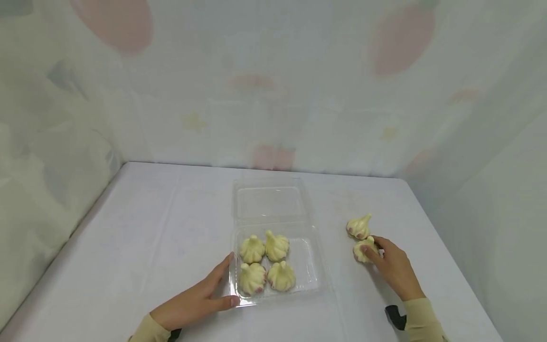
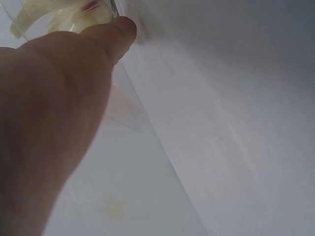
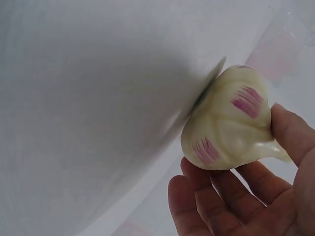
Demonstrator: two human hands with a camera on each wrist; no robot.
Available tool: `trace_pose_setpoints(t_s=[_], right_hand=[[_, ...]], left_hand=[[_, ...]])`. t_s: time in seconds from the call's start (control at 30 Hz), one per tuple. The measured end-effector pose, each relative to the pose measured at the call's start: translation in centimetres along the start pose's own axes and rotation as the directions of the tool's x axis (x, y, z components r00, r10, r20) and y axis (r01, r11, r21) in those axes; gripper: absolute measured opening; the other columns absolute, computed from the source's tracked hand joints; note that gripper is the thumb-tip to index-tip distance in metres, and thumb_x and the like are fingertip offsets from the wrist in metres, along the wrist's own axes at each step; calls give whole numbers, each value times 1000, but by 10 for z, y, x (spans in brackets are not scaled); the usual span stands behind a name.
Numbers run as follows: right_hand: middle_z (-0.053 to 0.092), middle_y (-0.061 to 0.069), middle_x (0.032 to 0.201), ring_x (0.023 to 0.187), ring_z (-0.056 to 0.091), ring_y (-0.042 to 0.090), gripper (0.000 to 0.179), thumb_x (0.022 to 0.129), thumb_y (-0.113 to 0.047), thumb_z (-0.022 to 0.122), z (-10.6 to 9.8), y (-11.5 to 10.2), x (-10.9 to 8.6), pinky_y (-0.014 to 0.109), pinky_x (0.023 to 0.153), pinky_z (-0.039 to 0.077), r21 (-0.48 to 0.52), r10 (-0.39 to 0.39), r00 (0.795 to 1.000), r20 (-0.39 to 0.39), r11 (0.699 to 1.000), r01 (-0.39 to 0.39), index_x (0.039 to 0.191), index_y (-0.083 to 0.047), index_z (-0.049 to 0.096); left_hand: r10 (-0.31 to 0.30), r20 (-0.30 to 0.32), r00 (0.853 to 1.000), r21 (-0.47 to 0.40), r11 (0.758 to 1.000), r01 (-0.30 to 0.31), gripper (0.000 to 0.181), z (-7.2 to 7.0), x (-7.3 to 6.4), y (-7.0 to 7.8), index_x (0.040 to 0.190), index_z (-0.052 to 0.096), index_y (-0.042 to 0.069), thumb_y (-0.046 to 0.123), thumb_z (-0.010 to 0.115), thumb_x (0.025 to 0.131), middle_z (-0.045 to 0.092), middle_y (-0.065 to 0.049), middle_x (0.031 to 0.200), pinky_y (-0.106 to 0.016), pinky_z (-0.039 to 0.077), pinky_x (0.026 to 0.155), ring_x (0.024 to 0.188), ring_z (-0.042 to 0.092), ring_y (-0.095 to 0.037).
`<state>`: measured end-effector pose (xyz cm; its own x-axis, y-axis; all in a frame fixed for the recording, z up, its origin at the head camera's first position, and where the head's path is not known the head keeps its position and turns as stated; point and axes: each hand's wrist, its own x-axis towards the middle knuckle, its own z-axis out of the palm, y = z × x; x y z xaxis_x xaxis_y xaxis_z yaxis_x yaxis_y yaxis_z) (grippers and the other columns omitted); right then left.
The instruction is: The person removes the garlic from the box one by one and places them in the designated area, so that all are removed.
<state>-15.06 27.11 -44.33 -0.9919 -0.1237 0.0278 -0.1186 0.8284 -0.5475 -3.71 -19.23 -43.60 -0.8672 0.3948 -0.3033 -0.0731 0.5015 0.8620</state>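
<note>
A clear plastic clamshell box [image 1: 307, 266] lies with its lid [image 1: 269, 202] folded back. Several pale garlic bulbs [image 1: 252, 278] sit in the left and middle of its base. My left hand [image 1: 201, 299] rests against the box's left side, thumb at the near corner and fingers straight along the edge; the left wrist view shows the thumb [image 2: 110, 39] beside the clear wall. On the right, my right hand [image 1: 395, 268] holds a garlic bulb [image 3: 231, 123] with purple streaks between thumb and fingers. Just beyond it another garlic bulb [image 1: 359, 227] lies on the table.
A white cloth covers the table [image 1: 171, 228]. Patterned fabric [image 1: 265, 85] hangs behind it and along both sides. A dark strap [image 1: 395, 317] shows at the right wrist.
</note>
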Motion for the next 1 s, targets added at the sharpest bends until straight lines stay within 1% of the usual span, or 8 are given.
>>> trace_pose_setpoints(t_s=[0.1,0.2,0.4,0.7,0.93,1.0], right_hand=[[60,27,130,116,58,45,67,102,-50,56,-1,-1,-1,60,87,48,-10,19,1000,4,1000,-19,140,5,52],[60,28,129,114,58,45,65,102,-49,57,-2,-2,-2,59,87,49,-15,22,1000,-4,1000,-22,139,4,53],[60,27,130,118,56,45,62,102,-47,58,-3,-3,-2,60,89,47,10,5,1000,-17,1000,-5,138,3,54],[57,27,135,121,54,48,61,102,-48,57,-5,-4,-10,62,93,46,12,28,1000,-15,1000,-27,140,0,53],[53,27,139,121,53,50,61,103,-47,58,-13,-13,-11,62,93,46,-8,-24,999,-39,1000,24,142,0,52],[53,26,140,120,53,51,62,103,-48,57,-16,-16,-10,62,92,46,-8,-34,998,-47,999,34,142,-1,51]], left_hand=[[11,4,1000,9,1000,-11,95,-1,0,0,163,1,20,47,64,98,2,-21,166,-66,15,113,149,6,-43],[18,3,1000,13,1000,-18,95,-1,0,1,163,1,19,47,64,98,2,-21,166,-66,14,113,149,5,-43],[5,0,1000,4,1000,-5,95,-1,-1,2,163,1,21,47,65,98,2,-20,166,-66,15,113,149,5,-43],[-13,7,1000,-7,1000,13,95,1,-3,0,163,0,22,48,64,98,3,-23,165,-68,16,112,149,6,-45],[22,-4,1000,15,1000,-22,95,-2,-6,-1,163,-1,22,48,64,98,-1,-16,167,-67,13,112,150,3,-42],[24,-4,1000,10,1000,-24,95,-3,-6,-1,163,-1,22,47,64,99,-2,-15,167,-67,12,113,150,2,-41]])
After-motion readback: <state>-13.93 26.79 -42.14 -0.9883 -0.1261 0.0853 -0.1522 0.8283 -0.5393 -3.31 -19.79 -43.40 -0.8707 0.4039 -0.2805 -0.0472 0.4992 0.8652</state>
